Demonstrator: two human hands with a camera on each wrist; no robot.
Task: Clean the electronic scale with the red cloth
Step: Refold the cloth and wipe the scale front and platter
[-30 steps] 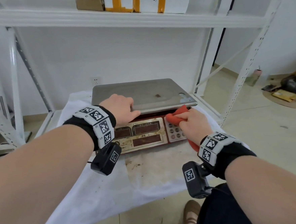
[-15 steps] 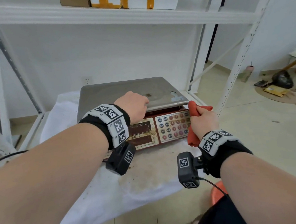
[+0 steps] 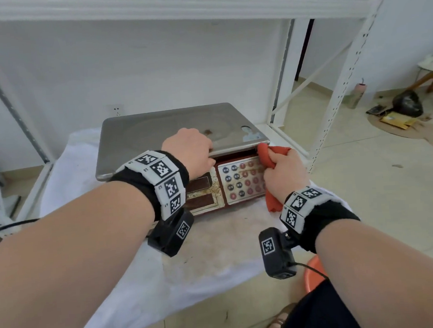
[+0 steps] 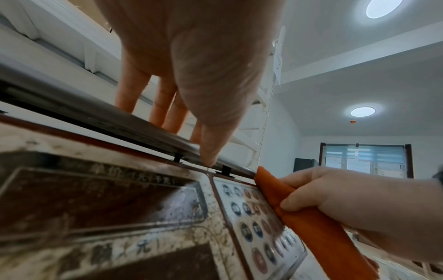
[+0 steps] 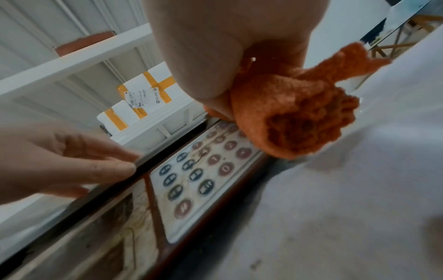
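While your left hand (image 3: 193, 154) rests straight-fingered on the steel pan's front edge, thumb beneath the rim, the electronic scale (image 3: 172, 138) sits on the white-covered desk (image 3: 96, 287), long axis left to right, keypad (image 3: 239, 182) facing you. Your right hand (image 3: 284, 173) grips the bunched red cloth (image 3: 267, 151) against the keypad's upper right corner.

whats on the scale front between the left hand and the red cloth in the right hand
The upper rows of the round-buttoned keypad on the scale's stained front, beneath the steel weighing pan's edge. Nothing else lies between left hand and red cloth; the head view shows it best.
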